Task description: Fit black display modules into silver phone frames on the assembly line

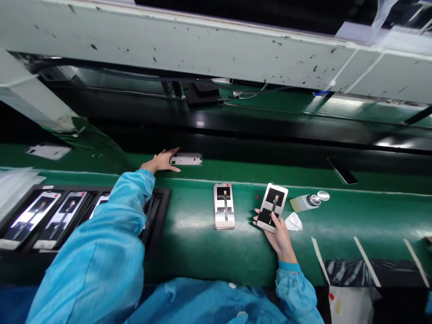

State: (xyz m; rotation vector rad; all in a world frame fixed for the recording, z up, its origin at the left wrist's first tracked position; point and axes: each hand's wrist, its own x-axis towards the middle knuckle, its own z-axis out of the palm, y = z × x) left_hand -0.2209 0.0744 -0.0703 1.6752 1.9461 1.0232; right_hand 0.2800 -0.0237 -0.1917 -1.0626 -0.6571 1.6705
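Observation:
My left hand (162,161) reaches out over the green belt with thumb and fingers spread around the left end of a pale phone frame plate (189,159). Whether its fingertips touch the plate, I cannot tell. In my right hand (278,238) is a white phone screen panel (270,209), its flex cable side turned up, the thumb lying on its lower part. Between the hands, a short stack of similar phone screen panels (219,220) rests on the green bench.
A black tray (165,198) of phone panels lies at left. A bottle with an open lid (305,202) and a crumpled tissue (294,222) are beside my right hand. Farther off are a dark panel (342,171) and another frame plate (49,151). A beam (216,49) crosses above.

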